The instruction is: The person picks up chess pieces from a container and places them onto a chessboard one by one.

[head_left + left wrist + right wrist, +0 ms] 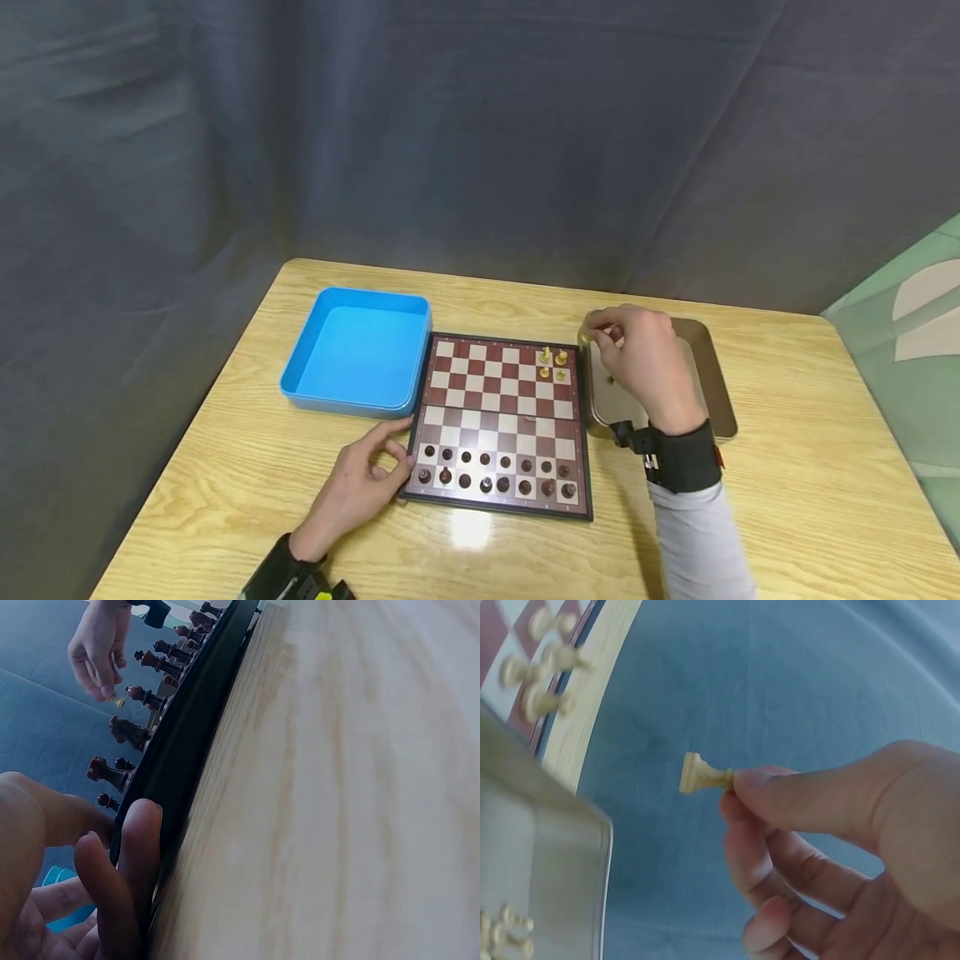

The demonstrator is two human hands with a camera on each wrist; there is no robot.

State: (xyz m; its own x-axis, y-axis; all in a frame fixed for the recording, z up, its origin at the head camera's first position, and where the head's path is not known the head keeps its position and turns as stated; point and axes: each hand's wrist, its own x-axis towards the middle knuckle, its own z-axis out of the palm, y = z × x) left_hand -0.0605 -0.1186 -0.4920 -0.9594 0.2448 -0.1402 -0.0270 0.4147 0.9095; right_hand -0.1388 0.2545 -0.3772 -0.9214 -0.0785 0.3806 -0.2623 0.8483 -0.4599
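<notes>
The right hand (pixel 637 358) pinched a small pale chess piece (pixel 697 776) by one end, with its wide bottom sticking out past the thumb and finger. The piece was up by the far left corner of a gray-brown tray (pixel 722 400). The left hand (pixel 360 479) held the chessboard (pixel 483 383) at its left edge, by the near corner, with its fingers bent.

Four pale pieces (pixel 561 358) stood in the far right corner of the board, two behind two. On the near side, dark pieces (pixel 485 486) stood in two full rows of eight. The gray-brown tray sat just to the right of the board, and more little pale pieces (pixel 506 934) lay inside it. A blue tray (pixel 356 358) sat just to the left, a bit toward the far side.

All of this was on a light wooden table (pixel 810 442). Each wrist wore a black band (pixel 684 457), and the right arm had a gray sleeve (pixel 697 533). A big dark cloth (pixel 480 150) hung on the far side.
</notes>
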